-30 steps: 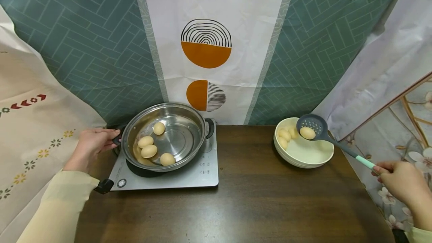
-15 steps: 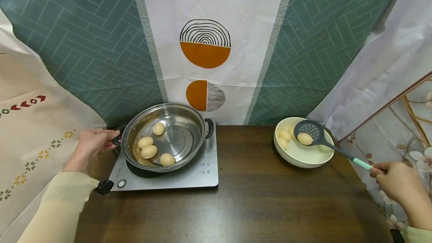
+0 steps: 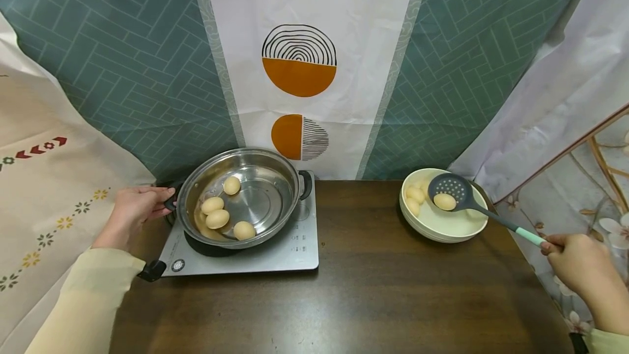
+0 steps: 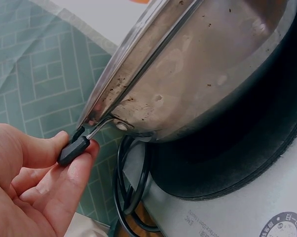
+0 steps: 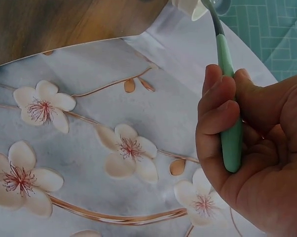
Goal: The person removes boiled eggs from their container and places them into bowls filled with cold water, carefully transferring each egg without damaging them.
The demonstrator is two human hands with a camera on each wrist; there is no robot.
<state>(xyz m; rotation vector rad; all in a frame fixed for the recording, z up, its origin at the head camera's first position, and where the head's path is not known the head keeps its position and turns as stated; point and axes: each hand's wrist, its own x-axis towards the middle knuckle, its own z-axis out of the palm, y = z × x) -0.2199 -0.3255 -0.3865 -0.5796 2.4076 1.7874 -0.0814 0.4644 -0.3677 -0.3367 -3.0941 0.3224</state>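
Note:
At the left, my left hand (image 3: 138, 209) pinches the black side handle (image 4: 74, 149) of a steel pot (image 3: 265, 201) between thumb and fingers. Several light-brown eggs (image 3: 218, 219) lie on the pot's bottom. Over at the right, my right hand (image 3: 582, 264) grips the mint-green handle (image 5: 231, 143) of a slotted spoon (image 3: 451, 183). One egg (image 3: 444, 201) rests in the spoon's dark perforated head. That head is over a cream bowl (image 3: 459, 226), and I cannot tell whether it touches it. More eggs (image 3: 415, 195) sit in the bowl's left part, partly hidden by the spoon.
Under the pot is a silver induction cooker (image 3: 275, 261) with a black cable (image 4: 121, 182) beside it. The brown wooden table (image 3: 363, 283) stretches between cooker and bowl. Patterned cloths hang behind (image 3: 491, 97) and at both sides.
The slotted spoon with its egg has shifted slightly left and down over the bowl, mostly in the first half second. My left hand and the pot stay put.

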